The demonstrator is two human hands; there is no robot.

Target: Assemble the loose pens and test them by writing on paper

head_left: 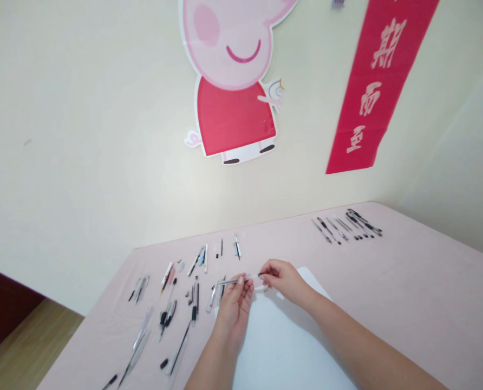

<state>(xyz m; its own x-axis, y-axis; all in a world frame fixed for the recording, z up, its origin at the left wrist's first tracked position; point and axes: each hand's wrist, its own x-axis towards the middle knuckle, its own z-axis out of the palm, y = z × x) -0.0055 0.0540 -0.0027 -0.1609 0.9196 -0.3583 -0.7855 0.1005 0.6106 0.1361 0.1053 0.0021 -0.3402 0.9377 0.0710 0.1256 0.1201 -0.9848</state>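
My left hand (234,303) pinches a clear pen barrel (233,281) and holds it level above a white sheet (282,346). Just to its right, my right hand (282,277) is closed, its fingertips pinching a small dark part (260,275) at the barrel's right end. Both hands hover over the far edge of the sheet. Pen parts (172,309) lie spread on the pink table (408,303) just left of my left hand.
Several whole pens (347,225) lie in a row at the table's far right. More barrels and refills (139,346) reach the near left edge. A cartoon pig picture (233,81) and a red banner (371,92) hang on the wall behind.
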